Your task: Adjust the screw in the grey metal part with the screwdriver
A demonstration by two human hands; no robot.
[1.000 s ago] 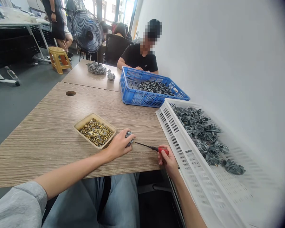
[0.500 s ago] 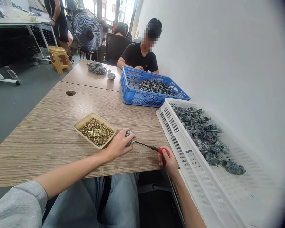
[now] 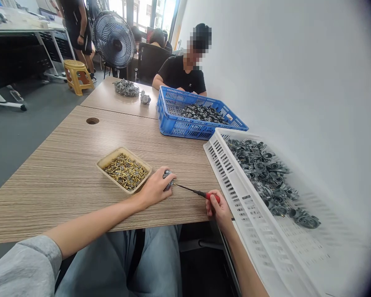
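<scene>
My left hand (image 3: 156, 187) is closed around a small grey metal part (image 3: 167, 175) and presses it onto the wooden table (image 3: 64, 165). My right hand (image 3: 218, 208) grips the red handle of a thin screwdriver (image 3: 194, 191) whose tip meets the part. Just left of my left hand sits a tan tray (image 3: 102, 163) holding several brass screws (image 3: 125, 171). At my right a white slotted crate (image 3: 235, 185) holds several grey metal parts (image 3: 262, 173).
A blue crate (image 3: 173, 123) of dark metal parts stands farther along the table, with a person in black seated behind it. A pile of metal parts (image 3: 126, 88), a floor fan (image 3: 113, 39), a yellow stool (image 3: 75, 74) and a standing person lie beyond.
My hands and the screwdriver have stayed almost in place. The standing person in the background has shifted slightly to the right.
</scene>
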